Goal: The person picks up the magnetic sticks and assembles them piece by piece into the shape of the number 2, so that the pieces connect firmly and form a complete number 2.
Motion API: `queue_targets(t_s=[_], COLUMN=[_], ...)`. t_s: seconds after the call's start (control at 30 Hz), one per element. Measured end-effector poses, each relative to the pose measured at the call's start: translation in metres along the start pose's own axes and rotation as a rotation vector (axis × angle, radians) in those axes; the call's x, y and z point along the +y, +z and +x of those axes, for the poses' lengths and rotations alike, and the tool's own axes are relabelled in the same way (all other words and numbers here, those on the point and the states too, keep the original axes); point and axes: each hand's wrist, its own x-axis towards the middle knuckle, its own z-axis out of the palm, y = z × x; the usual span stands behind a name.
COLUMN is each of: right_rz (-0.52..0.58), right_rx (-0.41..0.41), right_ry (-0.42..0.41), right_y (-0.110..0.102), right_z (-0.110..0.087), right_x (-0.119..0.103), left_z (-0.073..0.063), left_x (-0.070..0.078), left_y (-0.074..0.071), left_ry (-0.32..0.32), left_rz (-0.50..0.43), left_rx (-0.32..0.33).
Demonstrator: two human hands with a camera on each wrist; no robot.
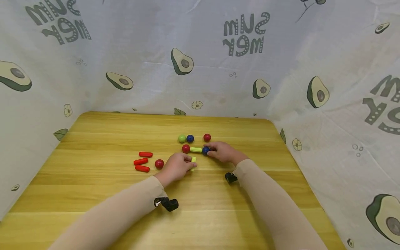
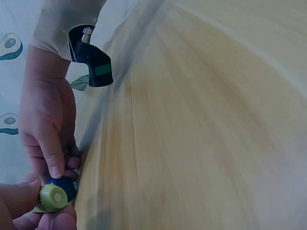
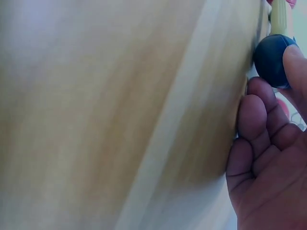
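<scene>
My left hand (image 1: 177, 167) pinches a short yellow-green rod (image 1: 194, 159) between thumb and fingers; in the left wrist view the rod's round end (image 2: 58, 197) faces the camera. With thumb and fingers my right hand (image 1: 225, 152) holds a dark blue ball (image 3: 272, 61). That ball sits at the right end of another yellow-green rod (image 1: 196, 150), whose left end meets a red ball (image 1: 185, 148). This joined piece lies on the table just beyond the left hand's rod.
Behind the hands are a green ball (image 1: 182, 139), a blue ball (image 1: 190, 139) and a red ball (image 1: 207, 138). Left of the left hand lie another red ball (image 1: 159, 164) and three red rods (image 1: 141, 161) on the wooden table (image 1: 193, 222). A patterned cloth (image 1: 212, 76) hangs behind.
</scene>
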Motion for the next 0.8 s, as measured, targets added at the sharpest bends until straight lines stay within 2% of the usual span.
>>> queue_targets(t_s=[0.13,0.33,0.57,0.8], right_rz=[-0.002,0.003,0.023,0.035], right_rx=[-0.009,-0.007,-0.015,-0.029], right_ry=[-0.003,-0.003,-0.004,0.012], right_y=[-0.002,-0.002,-0.003,-0.003], right_z=[-0.001,-0.001,-0.001,0.002], right_x=[0.002,0.001,-0.001,0.001], left_z=[0.010,0.023,0.034,0.039], left_x=[0.003,0.008,0.009,0.014], left_y=[0.017,0.037,0.041,0.044], left_ry=[-0.021,-0.050,-0.085,-0.094], left_rz=[-0.069,-0.097,-0.129,-0.087], left_rx=[0.000,0.034,0.049,0.048])
